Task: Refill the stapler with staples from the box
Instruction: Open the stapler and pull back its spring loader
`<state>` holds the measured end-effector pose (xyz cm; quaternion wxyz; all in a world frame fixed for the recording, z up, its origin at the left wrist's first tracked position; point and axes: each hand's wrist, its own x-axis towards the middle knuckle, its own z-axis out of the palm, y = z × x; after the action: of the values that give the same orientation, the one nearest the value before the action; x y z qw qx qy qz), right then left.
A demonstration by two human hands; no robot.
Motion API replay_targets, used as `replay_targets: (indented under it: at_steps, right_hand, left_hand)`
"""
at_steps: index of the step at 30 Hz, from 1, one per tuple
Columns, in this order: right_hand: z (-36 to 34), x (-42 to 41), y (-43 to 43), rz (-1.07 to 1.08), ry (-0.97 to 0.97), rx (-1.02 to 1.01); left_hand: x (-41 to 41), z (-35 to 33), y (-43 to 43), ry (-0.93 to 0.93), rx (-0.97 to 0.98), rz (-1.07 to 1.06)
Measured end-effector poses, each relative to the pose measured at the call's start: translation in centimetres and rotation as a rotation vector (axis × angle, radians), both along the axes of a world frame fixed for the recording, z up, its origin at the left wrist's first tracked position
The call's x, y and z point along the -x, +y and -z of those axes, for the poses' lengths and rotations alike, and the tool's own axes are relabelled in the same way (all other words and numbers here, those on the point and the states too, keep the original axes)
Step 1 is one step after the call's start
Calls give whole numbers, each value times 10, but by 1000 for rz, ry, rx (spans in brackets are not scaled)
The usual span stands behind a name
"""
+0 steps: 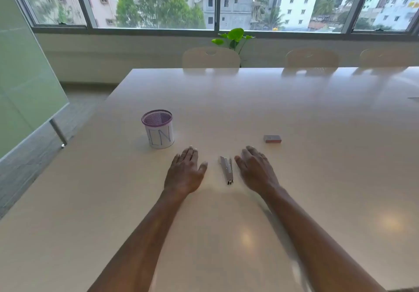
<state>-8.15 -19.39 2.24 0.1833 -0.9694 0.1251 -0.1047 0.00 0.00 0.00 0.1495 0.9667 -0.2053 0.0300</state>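
Observation:
A small silver stapler lies flat on the pale table, its length running away from me. My left hand rests palm down just left of it, fingers together, holding nothing. My right hand lies palm down just right of the stapler, close to it but apart, also with nothing in it. The small staple box, grey on top with a reddish side, sits shut on the table beyond and to the right of my right hand.
A mesh pen cup with a purple rim and a white paper label stands left of my left hand. Chairs line the table's far edge, with a green plant under the window. The table's left edge drops to the floor.

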Motion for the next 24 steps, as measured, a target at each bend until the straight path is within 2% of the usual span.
replay_targets:
  at_steps: [3,9,12,14,16,19,24]
  right_hand:
    - [-5,0,8,36,-155,-51]
    - [-15,-5,36,60,-57,56]
    - [-11,-8,44,50,-97,23]
    - [-8,-9,46,41,-136,-20]
    - [-7,-10,46,24,-188,-58]
    - [-8,-9,48,-46,-305,-152]
    - [-12,-7,51,-157,-391,-371]
  left_hand:
    - [-1,1,1,-10,10,-5]
    - [-2,1,2,-46,65,1]
    - [2,-3,2,-87,127,14]
    - [5,-8,3,-134,250,5]
    - [11,-15,2,-141,453,-2]
    - [21,-24,-1,59,802,58]
    - [24,-24,-7,243,1120,89]
